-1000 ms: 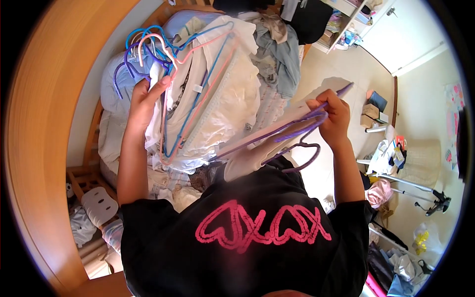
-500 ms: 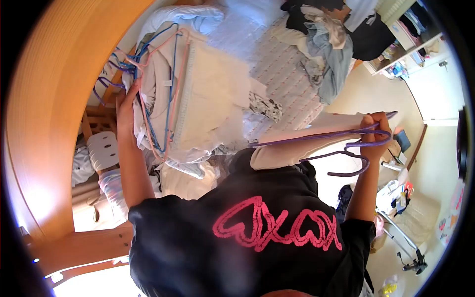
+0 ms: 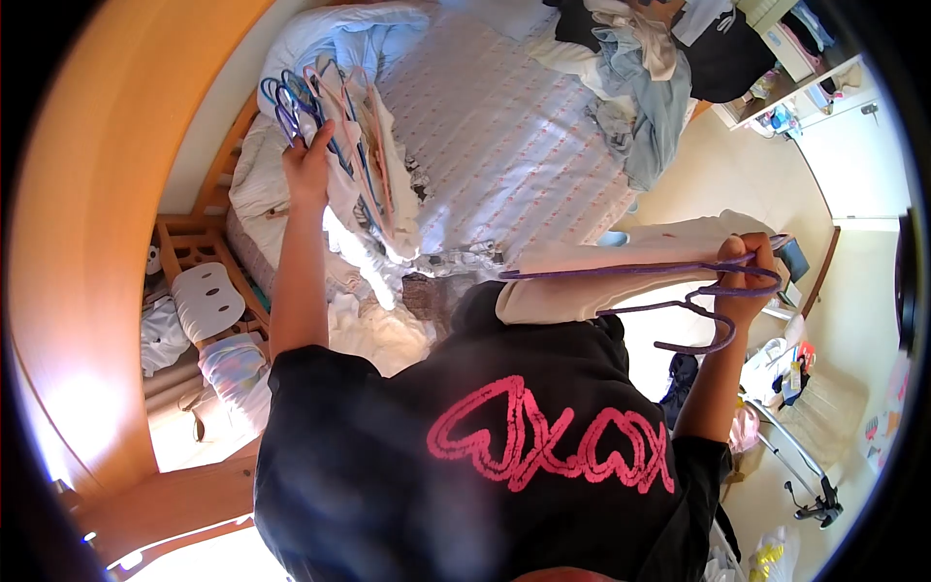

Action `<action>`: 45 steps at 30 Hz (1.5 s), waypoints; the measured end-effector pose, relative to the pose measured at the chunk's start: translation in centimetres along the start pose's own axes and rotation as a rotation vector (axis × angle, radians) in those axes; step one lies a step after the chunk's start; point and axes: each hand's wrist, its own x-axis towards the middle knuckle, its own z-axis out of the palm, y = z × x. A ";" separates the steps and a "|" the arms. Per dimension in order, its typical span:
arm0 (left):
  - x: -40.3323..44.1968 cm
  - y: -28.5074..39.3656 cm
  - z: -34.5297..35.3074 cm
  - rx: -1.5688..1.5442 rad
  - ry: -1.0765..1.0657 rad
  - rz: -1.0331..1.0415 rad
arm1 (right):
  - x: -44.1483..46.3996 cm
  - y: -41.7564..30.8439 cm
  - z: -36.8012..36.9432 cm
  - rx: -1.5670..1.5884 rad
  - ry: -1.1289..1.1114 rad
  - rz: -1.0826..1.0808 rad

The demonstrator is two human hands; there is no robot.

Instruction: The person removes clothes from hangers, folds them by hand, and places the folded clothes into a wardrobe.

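purple hangers (image 3: 616, 271), cream garment (image 3: 548, 297), black shirt (image 3: 378, 436) with pink print (image 3: 550, 441), pale pink-striped bedsheet (image 3: 504, 136)

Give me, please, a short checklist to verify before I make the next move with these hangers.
1. Left hand grips its bundle of hangers and clothes: ok.
2. Right hand grips the purple hangers: ok.
3. Hooks of the purple hangers line up: not ok, one sits lower than the other.
4. Light cloth is fastened on the purple hangers: cannot tell; it lies along them.
5. Bundle is apart from the clothes pile: ok, patterned sheet shows between them.
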 end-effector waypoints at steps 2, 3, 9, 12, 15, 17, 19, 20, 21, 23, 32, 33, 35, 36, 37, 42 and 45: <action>0.8 -2.7 0.5 -0.025 0.052 0.002 | 0.0 0.1 -0.4 0.027 -0.010 0.021; 0.9 -3.2 0.7 0.074 0.133 -0.009 | -0.1 0.2 -0.4 0.039 -0.009 0.027; 0.7 -5.2 -0.2 -0.120 0.243 -0.122 | 0.6 -0.7 0.7 0.048 0.005 -0.029; 0.1 -4.9 0.0 -0.214 0.261 -0.124 | 0.9 -0.6 0.8 0.059 -0.030 -0.011; -0.7 -4.0 -0.5 -0.172 0.254 -0.118 | 1.6 -0.8 1.8 0.084 -0.037 -0.029; -0.6 -4.2 -1.9 -0.144 0.228 -0.126 | 2.1 -0.6 2.2 0.076 -0.050 -0.029; -0.9 -4.0 -2.8 -0.157 0.206 -0.125 | 2.3 -0.4 2.4 0.073 -0.065 -0.025; -0.9 -3.9 -3.3 -0.185 0.198 -0.118 | 2.4 -0.4 2.6 0.077 -0.074 -0.023; -1.0 -3.5 -3.8 -0.213 0.190 -0.109 | 2.4 -0.5 2.8 0.081 -0.082 -0.022; -1.7 -1.4 -3.6 -0.183 0.196 -0.096 | 2.6 -0.6 3.3 0.080 -0.088 -0.023; -1.9 0.3 -2.2 0.321 0.090 0.057 | 2.2 -0.1 4.0 0.151 -0.128 0.058; -1.6 0.0 -1.6 0.356 0.087 0.071 | 2.0 0.0 4.1 0.142 -0.140 0.041; -1.5 -0.2 -0.5 0.375 0.087 0.082 | 1.8 0.1 3.9 0.122 -0.153 0.021; -1.5 0.2 0.0 0.358 0.090 0.082 | 1.6 -0.1 3.9 0.113 -0.151 0.016; -1.4 0.4 0.2 0.343 0.095 0.082 | 1.5 -0.2 3.9 0.105 -0.150 0.010; 0.2 -2.7 -3.0 0.281 0.171 0.072 | 1.6 -0.4 3.6 0.100 -0.154 0.057; -1.0 -1.5 -4.2 0.255 0.220 0.033 | 2.2 -0.6 3.8 0.052 -0.133 0.027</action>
